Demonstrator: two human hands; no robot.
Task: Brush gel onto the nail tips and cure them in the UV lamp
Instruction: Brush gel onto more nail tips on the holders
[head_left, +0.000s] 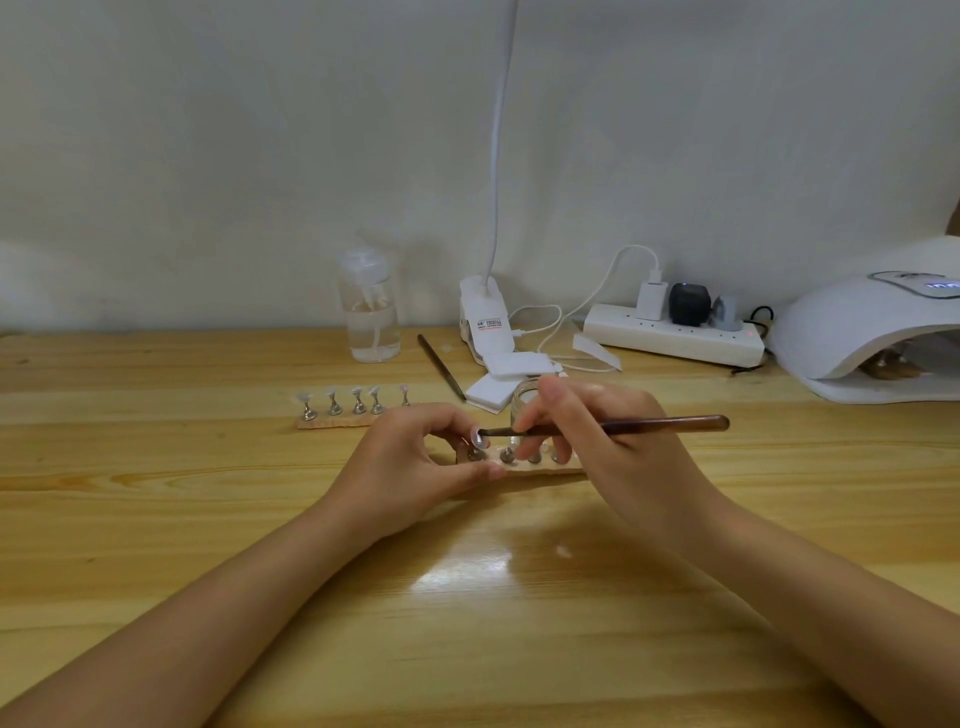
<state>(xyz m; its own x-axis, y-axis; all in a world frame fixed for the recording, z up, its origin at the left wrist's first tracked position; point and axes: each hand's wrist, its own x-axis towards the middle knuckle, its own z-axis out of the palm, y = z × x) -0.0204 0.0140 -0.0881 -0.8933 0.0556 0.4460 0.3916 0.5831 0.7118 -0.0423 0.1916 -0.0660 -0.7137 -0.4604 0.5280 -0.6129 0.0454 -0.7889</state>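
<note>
Forearms nearest camera, both reaching in over wooden surface. Right hand pinches brush pen-style, bristles touching nail tip. Left hand fingers curl round that tip's metal stand, steadying it on near holder strip. Tip looks small, pale, glossy. Guessing early-to-mid: gel going on now, second strip with five tips waits behind. UV lamp far right, something blurry inside, can't tell what. Curing of these looks left to do.

Left hand curled, pinching; right hand gripping (pen-style) — forearms converging.
</note>
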